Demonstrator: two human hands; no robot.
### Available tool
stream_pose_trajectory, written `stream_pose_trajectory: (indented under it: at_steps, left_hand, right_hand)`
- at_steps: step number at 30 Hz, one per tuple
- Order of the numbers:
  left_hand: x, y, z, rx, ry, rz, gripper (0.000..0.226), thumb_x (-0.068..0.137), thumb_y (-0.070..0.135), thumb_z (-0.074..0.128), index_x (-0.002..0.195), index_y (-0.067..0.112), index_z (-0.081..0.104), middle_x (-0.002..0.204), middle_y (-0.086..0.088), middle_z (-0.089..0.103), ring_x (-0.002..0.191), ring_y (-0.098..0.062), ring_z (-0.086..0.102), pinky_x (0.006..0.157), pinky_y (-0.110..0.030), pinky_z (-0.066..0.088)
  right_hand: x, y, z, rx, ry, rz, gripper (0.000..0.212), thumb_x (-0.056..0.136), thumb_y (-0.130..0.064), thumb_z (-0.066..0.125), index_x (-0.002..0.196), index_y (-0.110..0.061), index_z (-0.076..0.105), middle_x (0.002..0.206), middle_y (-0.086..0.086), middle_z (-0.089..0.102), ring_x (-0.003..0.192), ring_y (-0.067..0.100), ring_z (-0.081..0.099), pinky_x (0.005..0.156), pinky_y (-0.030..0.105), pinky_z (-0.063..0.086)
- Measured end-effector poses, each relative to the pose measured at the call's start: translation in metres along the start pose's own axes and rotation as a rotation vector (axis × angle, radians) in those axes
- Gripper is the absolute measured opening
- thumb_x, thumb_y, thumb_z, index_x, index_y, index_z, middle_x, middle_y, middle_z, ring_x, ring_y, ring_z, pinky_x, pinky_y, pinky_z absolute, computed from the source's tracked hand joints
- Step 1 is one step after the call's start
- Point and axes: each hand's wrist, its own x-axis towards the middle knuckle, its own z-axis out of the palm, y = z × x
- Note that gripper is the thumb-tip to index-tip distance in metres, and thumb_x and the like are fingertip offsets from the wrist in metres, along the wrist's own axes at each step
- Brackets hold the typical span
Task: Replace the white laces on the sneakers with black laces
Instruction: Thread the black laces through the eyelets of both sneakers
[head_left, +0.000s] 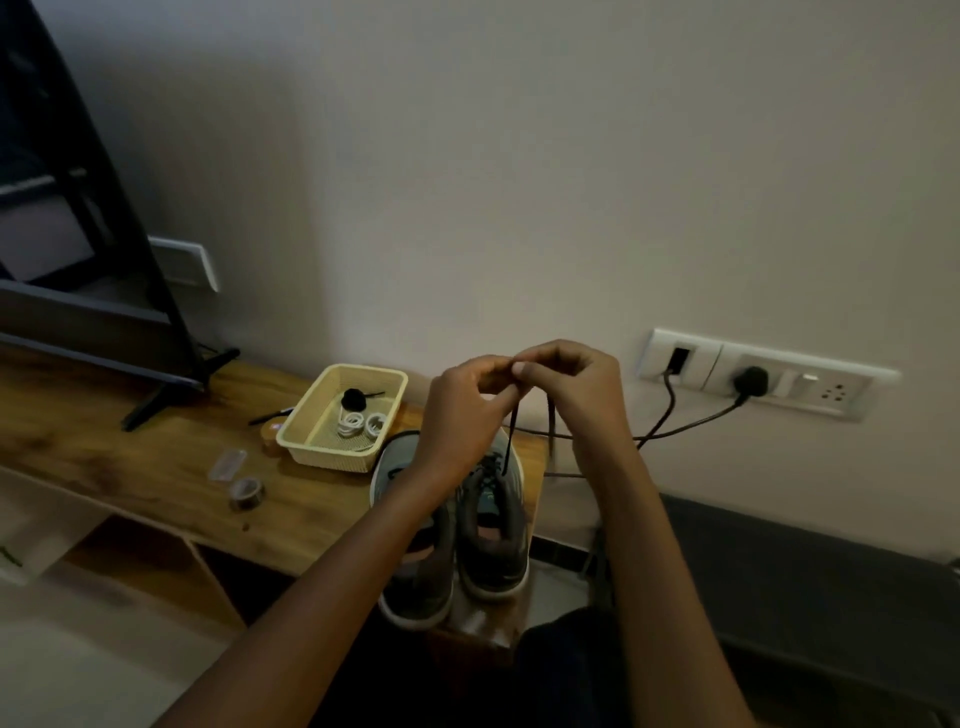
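Just right of the frame's centre, a black lace (511, 431) rose in two strands from the eyelets of a grey sneaker (498, 525) up to the person's fingers. The left hand (462, 410) and the right hand (576, 384) met above the shoe, fingers curled and fingertips together, both pinching the lace at its top. A second grey sneaker (421, 571) stood touching the first on its left side, partly hidden by the left forearm. Both shoes sat heels toward the camera at the right end of a wooden surface (130, 441).

Just beyond the shoes, toward the left, a cream basket (332, 457) held coiled white laces (358, 423) and a small black bundle (353, 397). Left of the basket lay a clear plastic piece (227, 464), and near it a roll of tape (248, 491). A television (78, 234) on thin black legs filled the upper left of the frame. On the wall at right, a white socket panel (763, 374) carried two plugs, their dark cables (691, 421) trailing down behind the hands.
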Motion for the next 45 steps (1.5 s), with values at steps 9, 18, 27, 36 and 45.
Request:
stream_pose_trajectory:
  at_steps: [9, 18, 27, 36, 45]
  left_hand:
    - [-0.025, 0.048, -0.017, 0.071, -0.016, 0.155, 0.018, 0.09, 0.018, 0.063, 0.107, 0.014, 0.069, 0.097, 0.001, 0.071, 0.092, -0.007, 0.066, 0.085, -0.028, 0.055]
    - [-0.03, 0.072, -0.017, 0.137, 0.011, 0.16, 0.016, 0.095, 0.022, 0.055, 0.102, 0.017, 0.068, 0.078, 0.018, 0.065, 0.082, -0.004, 0.067, 0.079, -0.041, 0.056]
    - [-0.008, 0.031, 0.014, 0.189, 0.137, 0.235, 0.023, 0.094, 0.018, 0.058, 0.115, 0.017, 0.067, 0.096, 0.004, 0.073, 0.086, -0.007, 0.067, 0.077, -0.034, 0.057]
    - [0.0, -0.078, 0.037, 0.245, 0.045, -0.161, 0.027, 0.096, 0.023, 0.053, 0.119, 0.016, 0.064, 0.108, 0.004, 0.067, 0.092, -0.009, 0.062, 0.073, -0.019, 0.048]
    - [-0.022, -0.123, 0.036, 0.846, -0.188, -0.502, 0.027, 0.085, 0.055, 0.057, 0.102, 0.035, 0.063, 0.104, 0.013, 0.065, 0.109, -0.014, 0.054, 0.084, -0.034, 0.026]
  right_hand:
    - [-0.042, -0.049, -0.006, 0.104, 0.036, -0.056, 0.014, 0.08, 0.008, 0.059, 0.078, -0.003, 0.067, 0.072, 0.006, 0.064, 0.062, -0.001, 0.06, 0.061, 0.011, 0.047]
    - [-0.053, -0.069, -0.002, 0.254, 0.067, -0.088, 0.017, 0.082, 0.008, 0.06, 0.088, -0.006, 0.067, 0.077, 0.004, 0.065, 0.063, 0.0, 0.062, 0.058, 0.013, 0.049]
    - [-0.01, -0.026, 0.006, 0.31, 0.269, -0.012, 0.011, 0.082, 0.002, 0.066, 0.082, -0.009, 0.067, 0.072, -0.001, 0.064, 0.059, -0.002, 0.061, 0.054, 0.013, 0.047]
    - [0.039, 0.07, 0.02, 0.151, 0.485, 0.021, 0.017, 0.088, 0.0, 0.057, 0.079, -0.015, 0.056, 0.075, 0.001, 0.059, 0.071, 0.01, 0.056, 0.07, 0.025, 0.049]
    - [0.042, 0.155, 0.035, -0.101, 0.367, 0.332, 0.021, 0.077, -0.001, 0.07, 0.071, -0.02, 0.066, 0.076, 0.003, 0.069, 0.075, 0.018, 0.064, 0.077, 0.035, 0.054]
